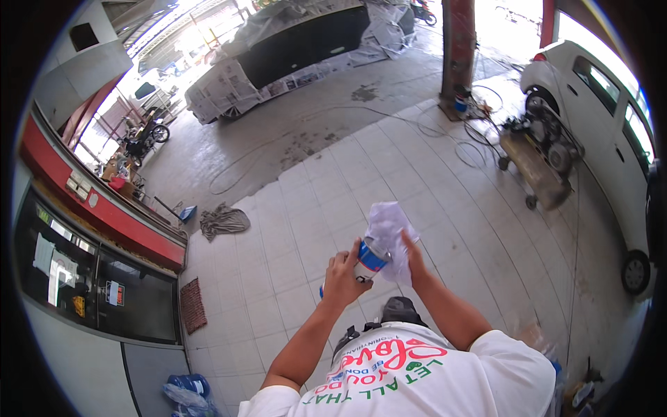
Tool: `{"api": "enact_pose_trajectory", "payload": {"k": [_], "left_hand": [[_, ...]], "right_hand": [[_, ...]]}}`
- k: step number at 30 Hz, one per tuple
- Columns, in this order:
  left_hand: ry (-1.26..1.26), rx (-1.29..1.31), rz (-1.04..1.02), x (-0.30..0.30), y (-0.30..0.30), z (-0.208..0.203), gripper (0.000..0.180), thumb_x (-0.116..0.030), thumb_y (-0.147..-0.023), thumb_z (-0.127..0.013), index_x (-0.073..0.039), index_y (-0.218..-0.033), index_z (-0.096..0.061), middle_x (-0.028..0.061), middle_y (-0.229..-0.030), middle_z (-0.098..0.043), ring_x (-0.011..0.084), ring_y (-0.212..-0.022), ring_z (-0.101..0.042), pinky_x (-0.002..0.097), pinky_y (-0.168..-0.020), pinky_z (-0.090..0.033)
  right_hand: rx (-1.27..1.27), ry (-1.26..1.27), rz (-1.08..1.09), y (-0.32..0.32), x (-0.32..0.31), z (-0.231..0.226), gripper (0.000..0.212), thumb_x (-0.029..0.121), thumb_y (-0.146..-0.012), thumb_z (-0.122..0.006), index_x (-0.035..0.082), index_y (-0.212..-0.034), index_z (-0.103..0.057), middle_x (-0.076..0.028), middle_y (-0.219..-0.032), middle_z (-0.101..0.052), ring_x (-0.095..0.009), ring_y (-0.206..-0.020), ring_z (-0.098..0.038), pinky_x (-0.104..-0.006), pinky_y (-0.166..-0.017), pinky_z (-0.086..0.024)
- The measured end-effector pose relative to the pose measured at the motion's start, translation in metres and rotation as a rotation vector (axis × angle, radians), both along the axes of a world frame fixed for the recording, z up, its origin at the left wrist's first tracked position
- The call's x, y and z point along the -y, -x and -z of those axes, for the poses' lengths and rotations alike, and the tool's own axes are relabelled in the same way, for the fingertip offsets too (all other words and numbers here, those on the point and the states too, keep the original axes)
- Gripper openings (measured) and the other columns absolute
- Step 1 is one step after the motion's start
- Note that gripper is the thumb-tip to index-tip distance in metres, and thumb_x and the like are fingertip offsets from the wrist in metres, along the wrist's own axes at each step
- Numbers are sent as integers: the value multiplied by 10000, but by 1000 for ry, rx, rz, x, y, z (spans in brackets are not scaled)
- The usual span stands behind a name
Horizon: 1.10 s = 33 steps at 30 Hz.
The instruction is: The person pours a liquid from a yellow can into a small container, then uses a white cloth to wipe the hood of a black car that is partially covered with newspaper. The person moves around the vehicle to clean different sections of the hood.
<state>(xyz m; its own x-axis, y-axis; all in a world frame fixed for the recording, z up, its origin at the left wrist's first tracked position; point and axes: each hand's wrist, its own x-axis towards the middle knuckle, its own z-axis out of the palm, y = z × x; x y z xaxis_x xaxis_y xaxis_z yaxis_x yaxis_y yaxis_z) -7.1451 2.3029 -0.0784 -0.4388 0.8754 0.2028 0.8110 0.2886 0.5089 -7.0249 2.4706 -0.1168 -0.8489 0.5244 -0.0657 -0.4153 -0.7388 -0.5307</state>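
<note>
My left hand (342, 278) is closed around a small container with a blue and red label (373, 256). Its end tilts up to the right, and I cannot tell whether it is a can or a bottle. My right hand (415, 260) is closed on a thin, crumpled, pale lilac cloth (389, 221). The cloth hangs against the container's far end and partly covers it. Both hands are close together in front of my waist. A bit of blue also shows under my left wrist.
Tiled floor (326, 222) lies ahead. A grey rag (224, 222) and a reddish-brown mat (193, 306) lie left. An air compressor (538, 156) with trailing hoses stands right, beside a white car (597, 104). A masked, covered vehicle (299, 55) stands at the back near a red post (458, 48).
</note>
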Motion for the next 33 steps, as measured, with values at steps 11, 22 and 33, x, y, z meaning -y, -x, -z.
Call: {"api": "enact_pose_trajectory", "payload": {"k": [11,22,33], "left_hand": [[397,-223,-80,-205,370,16,1210,-229,-579,-955,-247,-1636,-366,182,-1223,-597,402,-1144,-584,538,-948,-512],[-400,102,-11,-434,734,45,1189,-162,-621,-961,-73,-1627,-332,185,-1251,-621,391,-1155,-589,497,-1014,-476],[254,-186,11,-661,1056,47,1211,-201,-551,-923,-229,-1635,-383,177,-1232,-596,396,-1161,-570,530,-976,-479]], "right_hand": [[505,-447,55,397,-177,68,429,349,-1084,-541,30,-1352,-642,-72,-1252,-691,-162,-1125,-637,-325,-1012,-490],[-22,109,168,712,-442,-10,591,421,-1108,-452,-35,-1481,-498,-180,-1401,-636,-318,-1315,-606,-438,-1177,-437],[442,-612,98,1067,-633,59,496,307,-1061,-627,20,-1462,-567,-71,-1336,-673,-153,-1210,-621,-331,-1053,-480]]}}
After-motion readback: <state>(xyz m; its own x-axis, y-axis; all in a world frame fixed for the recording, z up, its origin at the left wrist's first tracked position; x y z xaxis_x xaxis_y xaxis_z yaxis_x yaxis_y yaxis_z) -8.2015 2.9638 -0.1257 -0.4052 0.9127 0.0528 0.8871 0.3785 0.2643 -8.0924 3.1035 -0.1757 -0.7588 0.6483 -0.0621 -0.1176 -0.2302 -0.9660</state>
